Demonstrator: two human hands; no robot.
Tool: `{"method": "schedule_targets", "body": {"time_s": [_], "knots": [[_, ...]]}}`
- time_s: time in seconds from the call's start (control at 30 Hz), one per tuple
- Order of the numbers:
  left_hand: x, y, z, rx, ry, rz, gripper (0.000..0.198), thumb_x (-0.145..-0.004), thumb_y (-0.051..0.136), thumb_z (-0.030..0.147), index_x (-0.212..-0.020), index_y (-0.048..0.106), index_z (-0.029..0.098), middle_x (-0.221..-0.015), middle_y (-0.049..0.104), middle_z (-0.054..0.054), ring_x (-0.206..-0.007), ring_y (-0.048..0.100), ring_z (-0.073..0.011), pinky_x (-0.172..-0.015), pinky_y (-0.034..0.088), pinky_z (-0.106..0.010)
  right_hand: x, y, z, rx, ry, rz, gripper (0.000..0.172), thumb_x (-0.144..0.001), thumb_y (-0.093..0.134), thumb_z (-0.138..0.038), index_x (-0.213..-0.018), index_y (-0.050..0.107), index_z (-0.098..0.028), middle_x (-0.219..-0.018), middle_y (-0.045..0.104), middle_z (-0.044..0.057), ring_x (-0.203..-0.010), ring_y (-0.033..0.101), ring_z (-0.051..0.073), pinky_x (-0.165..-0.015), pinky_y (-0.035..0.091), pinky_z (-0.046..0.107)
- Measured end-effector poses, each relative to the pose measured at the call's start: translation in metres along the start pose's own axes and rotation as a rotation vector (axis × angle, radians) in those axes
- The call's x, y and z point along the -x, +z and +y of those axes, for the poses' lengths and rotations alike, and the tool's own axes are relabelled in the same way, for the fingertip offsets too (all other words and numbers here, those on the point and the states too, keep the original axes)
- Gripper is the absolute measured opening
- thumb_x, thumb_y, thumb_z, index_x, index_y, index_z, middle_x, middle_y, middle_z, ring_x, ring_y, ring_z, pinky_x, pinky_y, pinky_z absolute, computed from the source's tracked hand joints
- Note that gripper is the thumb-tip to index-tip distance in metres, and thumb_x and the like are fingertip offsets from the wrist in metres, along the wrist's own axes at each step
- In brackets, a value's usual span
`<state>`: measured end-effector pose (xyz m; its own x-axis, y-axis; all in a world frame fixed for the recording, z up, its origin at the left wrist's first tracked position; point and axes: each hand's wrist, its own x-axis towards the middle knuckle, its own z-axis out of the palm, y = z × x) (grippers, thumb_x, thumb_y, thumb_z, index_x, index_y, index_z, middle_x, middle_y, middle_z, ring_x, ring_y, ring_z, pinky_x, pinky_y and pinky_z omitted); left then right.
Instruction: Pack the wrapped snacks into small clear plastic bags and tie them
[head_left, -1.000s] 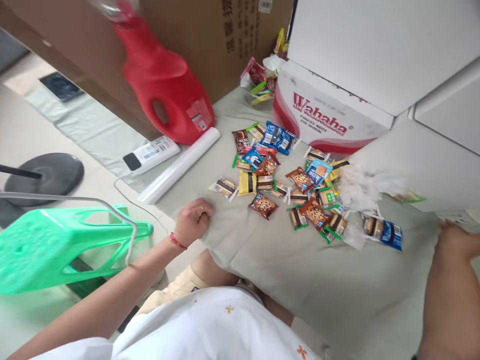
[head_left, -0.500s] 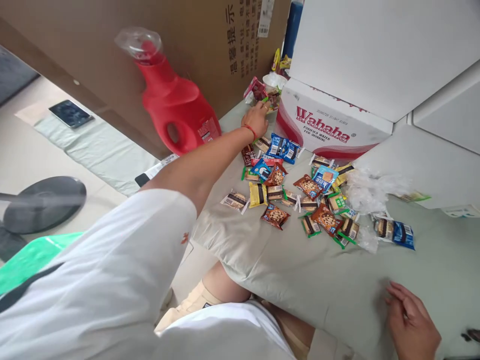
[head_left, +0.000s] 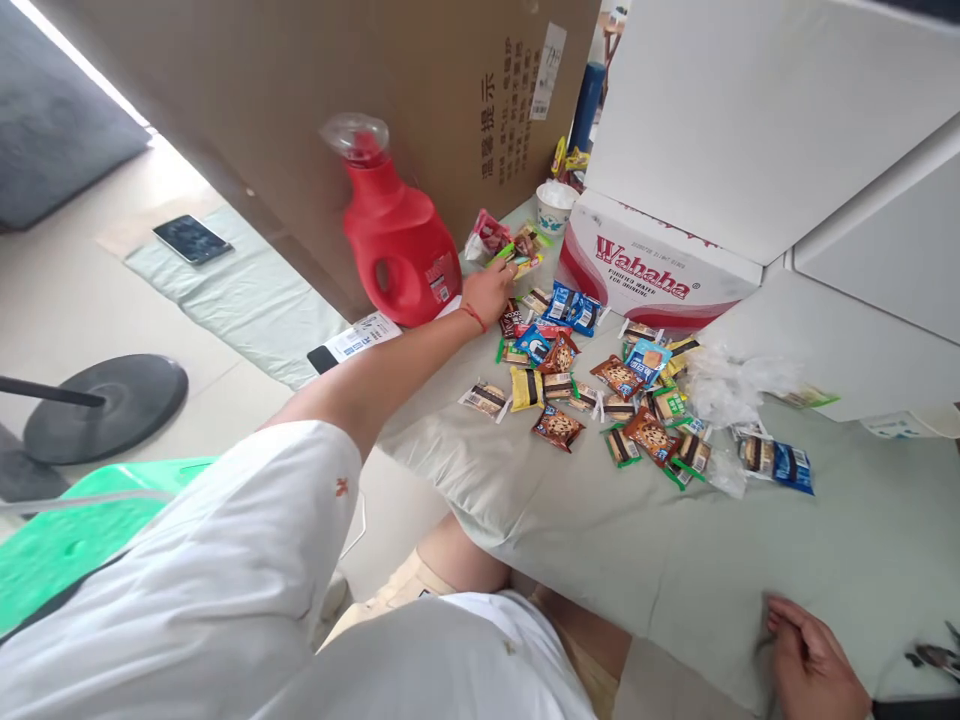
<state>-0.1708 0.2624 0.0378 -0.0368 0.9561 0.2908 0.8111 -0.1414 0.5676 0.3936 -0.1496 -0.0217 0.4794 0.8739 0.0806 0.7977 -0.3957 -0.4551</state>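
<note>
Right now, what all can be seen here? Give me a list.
snack packets: a couple of dozen, mixed colours, scattered on the cloth
pale green cloth: one, covering the surface
red jug: one, clear cap, beside the big cardboard box
cardboard box: one, brown, at the back
Wahaha carton: one, white and red, behind the packets
paper cup: one, white, left of the carton
phone: one, dark, on the floor mat
green stool: one, lower left
left hand: reaching the small pile of wrappers by the cup
right hand: resting on the cloth, lower right
</note>
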Motion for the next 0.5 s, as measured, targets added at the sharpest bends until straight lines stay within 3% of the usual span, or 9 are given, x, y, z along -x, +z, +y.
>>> {"method": "schedule_targets", "body": {"time_s": [0.17, 0.27, 0.37, 0.5], "knots": [[0.064, -0.047, 0.044, 0.133, 0.127, -0.023, 0.012, -0.098, 0.059, 0.027, -0.099, 0.07, 0.022, -0.113, 0.07, -0.009, -0.109, 0.066, -0.0253, -0.095, 0.045, -0.034, 0.008, 0.012, -0.012, -0.002, -0.085, 0.173, 0.034, -0.084, 0.047, -0.039, -0.093, 0.075, -0.022, -0.103, 0.076, 0.011, -0.099, 0.073, 0.034, -0.096, 0.055, 0.049], [0.088, -0.053, 0.088, 0.37, 0.153, -0.034, 0.013, -0.093, 0.068, 0.033, -0.101, 0.072, 0.023, -0.113, 0.07, -0.009, -0.109, 0.066, -0.0275, -0.095, 0.047, -0.035, 0.01, 0.017, -0.016, 0.018, -0.179, 0.221, 0.035, -0.084, 0.045, -0.035, -0.091, 0.075, -0.019, -0.102, 0.076, 0.012, -0.099, 0.072, 0.032, -0.094, 0.055, 0.045], [0.084, -0.032, 0.136, 0.693, 0.085, -0.015, 0.017, -0.083, 0.081, 0.033, -0.09, 0.072, 0.021, -0.109, 0.068, -0.008, -0.107, 0.065, -0.0277, -0.095, 0.049, -0.036, 0.009, 0.019, -0.016, 0.019, -0.225, 0.245, 0.034, -0.085, 0.045, -0.033, -0.091, 0.075, -0.018, -0.099, 0.076, 0.012, -0.095, 0.072, 0.03, -0.09, 0.055, 0.042], [0.043, 0.023, 0.18, 0.994, -0.093, 0.132, 0.011, -0.092, 0.072, 0.022, -0.084, 0.066, 0.018, -0.112, 0.063, -0.007, -0.112, 0.061, -0.0203, -0.099, 0.047, -0.033, 0.009, 0.019, -0.018, -0.005, -0.248, 0.268, 0.031, -0.087, 0.047, -0.033, -0.088, 0.074, -0.017, -0.097, 0.076, 0.012, -0.091, 0.072, 0.028, -0.087, 0.054, 0.04]]}}
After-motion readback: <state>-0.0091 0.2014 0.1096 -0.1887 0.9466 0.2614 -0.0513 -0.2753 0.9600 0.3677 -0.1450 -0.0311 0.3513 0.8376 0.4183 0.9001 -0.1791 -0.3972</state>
